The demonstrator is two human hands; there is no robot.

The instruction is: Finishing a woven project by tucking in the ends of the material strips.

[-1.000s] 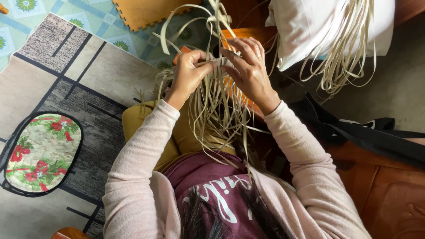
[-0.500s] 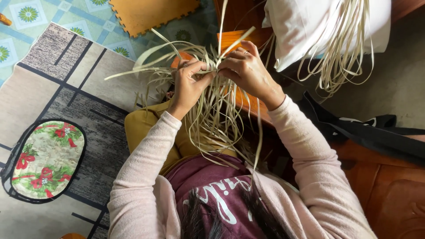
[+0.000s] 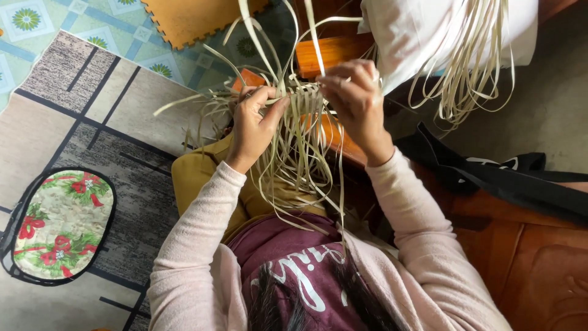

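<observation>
- Left hand (image 3: 252, 125) pinches the near-left edge of a small woven patch (image 3: 304, 98) of pale flat strips; thumb and forefinger are closed on the weave, the other fingers curled beneath.
- Right hand (image 3: 354, 101) is at the patch's right edge, fingers bent around a single upright strip (image 3: 315, 37) that rises past the top of the view; grip looks closed, though the fingertips are partly hidden by the strips.
- The patch is held in the air above the person's lap, over the yellow-clad knee (image 3: 196, 175) and in front of a wooden furniture edge (image 3: 331, 52).
- Loose strip ends (image 3: 294, 165) hang down from the weave toward the lap; others splay up and left.
- Handling judgement: very light, thin, springy material. It flexes freely along its length, likely creases or splits if folded hard, and is smooth enough to slide out of the weave.
- Best hold appears to be the woven part itself, pinched flat at its edges, not the free ends.
- A second bundle of strips (image 3: 474, 67) drapes over a white cushion (image 3: 422, 37) at upper right, well apart.
- Patterned rug (image 3: 92, 122) and oval floral mat (image 3: 61, 224) lie on the floor to the left.
</observation>
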